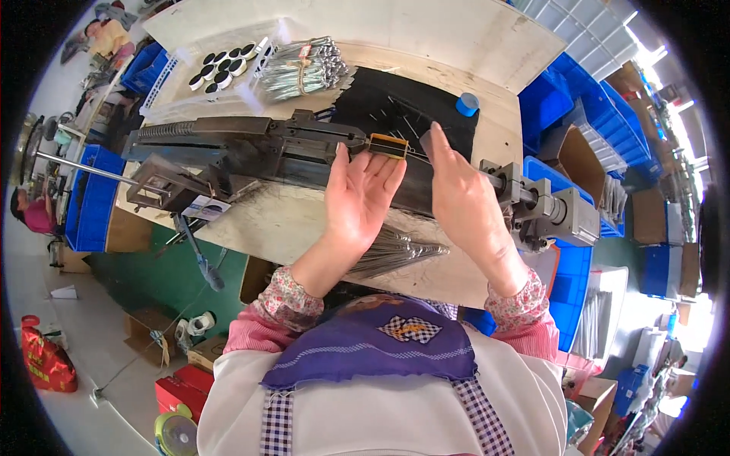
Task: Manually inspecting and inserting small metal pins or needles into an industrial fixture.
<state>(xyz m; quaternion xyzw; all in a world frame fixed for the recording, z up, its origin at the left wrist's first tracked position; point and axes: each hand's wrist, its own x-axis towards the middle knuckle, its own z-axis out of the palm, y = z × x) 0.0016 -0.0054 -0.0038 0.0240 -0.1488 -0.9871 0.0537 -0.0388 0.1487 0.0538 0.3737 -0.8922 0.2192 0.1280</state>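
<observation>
Holds left hand (357, 194) palm up, fingers loosely extended, beside a yellow-edged rectangular block (389, 144) on a dark metal machine (247, 148).
Holds right hand (465, 190) just right of the block, back showing; cannot tell whether pinching anything. Beyond, shows a black mat (365, 91), blue round object (467, 104) and tied rod bundle (293, 80).

Red bag (50, 366) — green fan (178, 435), cardboard box (146, 334), blue bin (543, 99)
</observation>
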